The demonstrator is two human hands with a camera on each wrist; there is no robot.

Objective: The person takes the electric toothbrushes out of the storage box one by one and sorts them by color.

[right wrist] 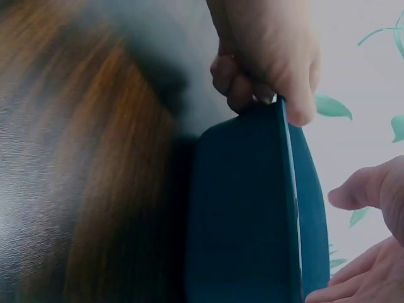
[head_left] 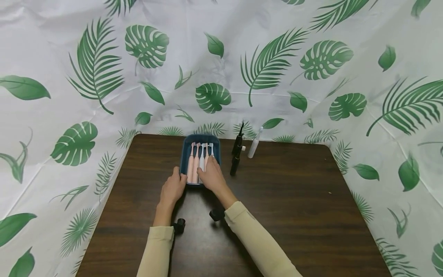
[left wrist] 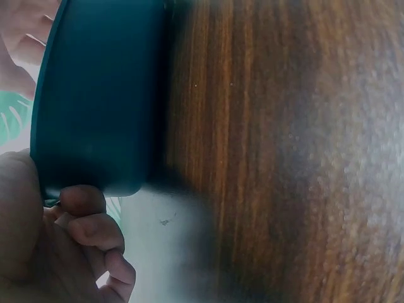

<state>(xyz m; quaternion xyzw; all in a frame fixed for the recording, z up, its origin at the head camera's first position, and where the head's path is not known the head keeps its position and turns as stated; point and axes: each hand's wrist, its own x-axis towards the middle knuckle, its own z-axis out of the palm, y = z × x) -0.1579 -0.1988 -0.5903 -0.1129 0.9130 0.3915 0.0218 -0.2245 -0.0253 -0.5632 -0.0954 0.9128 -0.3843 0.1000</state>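
Pinching the bin point(left wrist: 101, 95) by its rim, the left hand point(head_left: 172, 187) flanks it; inside, brushes point(head_left: 196, 165) run lengthwise ahead, partly beneath the nearer right hand point(head_left: 212, 176) (fingers spread, contact hidden).

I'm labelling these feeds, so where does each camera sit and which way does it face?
Head: worn on the head, facing forward and down at the tabletop, blue tray and toothbrushes; left hand, right hand and sleeves show.
Left wrist: on that wrist, facing the tray's outer wall; left hand grips its rim, right hand partly shows upper left.
Right wrist: on that wrist, facing the tray; right hand at right, left hand at top.
Shared: both wrist views show the tray's outside and both hands.
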